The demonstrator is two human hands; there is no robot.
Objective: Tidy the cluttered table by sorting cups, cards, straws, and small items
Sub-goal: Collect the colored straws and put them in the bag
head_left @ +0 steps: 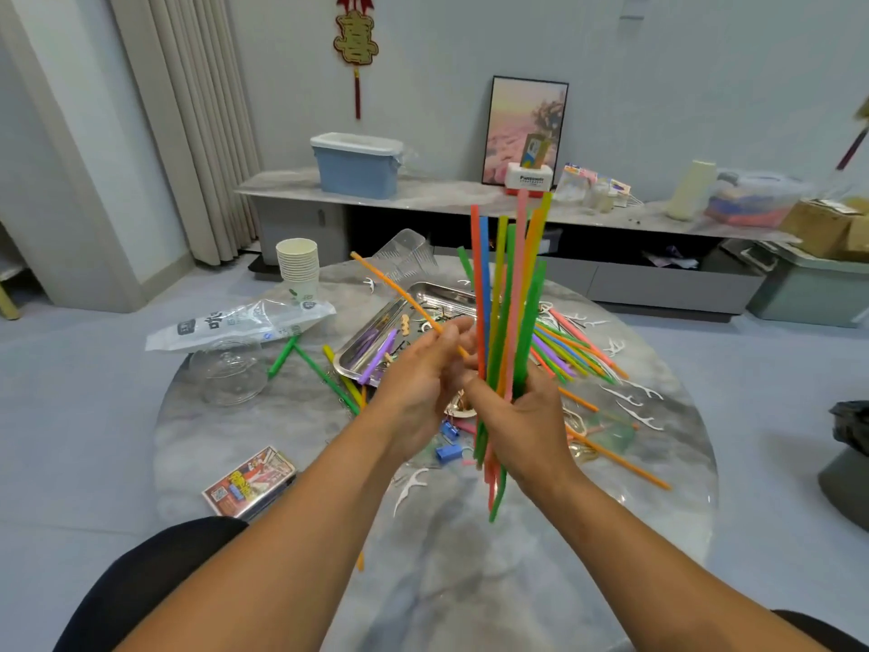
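Note:
My right hand [522, 416] grips an upright bundle of coloured straws [508, 298] above the round marble table [470, 581]. My left hand [423, 378] pinches a single orange straw [395, 289] that slants up to the left, its lower end at the bundle. More loose straws [569, 355] lie on the table to the right, and green ones [305, 364] to the left. A stack of paper cups [297, 268] stands at the far left. A card box [249, 482] lies near the front left edge.
A metal tray [423, 298] with small items sits behind my hands. A plastic bag [240, 322], a glass lid [230, 374], blue binder clips [449, 440] and white floss picks [635, 407] are scattered about. A sideboard [423, 190] stands behind.

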